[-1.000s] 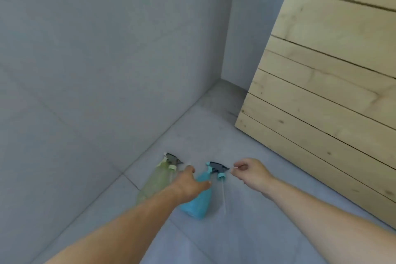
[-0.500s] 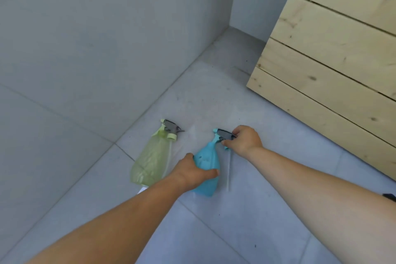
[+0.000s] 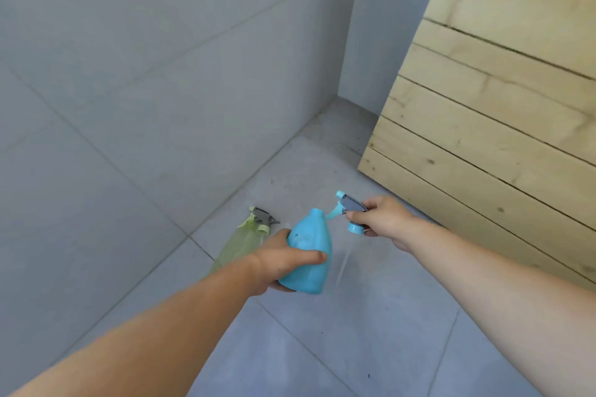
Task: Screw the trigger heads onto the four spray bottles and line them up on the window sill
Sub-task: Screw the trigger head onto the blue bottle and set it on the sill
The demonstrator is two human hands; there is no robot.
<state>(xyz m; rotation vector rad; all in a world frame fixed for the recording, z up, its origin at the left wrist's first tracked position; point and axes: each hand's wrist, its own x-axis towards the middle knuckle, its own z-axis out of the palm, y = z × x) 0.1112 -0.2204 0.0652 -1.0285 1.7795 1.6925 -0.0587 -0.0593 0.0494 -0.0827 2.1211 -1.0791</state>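
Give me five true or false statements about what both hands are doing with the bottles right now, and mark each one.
1. The left hand grips the blue bottle. True.
2. The blue trigger head is screwed onto the blue bottle. False: the right hand holds it apart, beside the open neck.
3. The green bottle lies on the floor. True.
4. The green bottle is held by the right hand. False: no hand touches it.
5. Wooden planks stand to the right. True.
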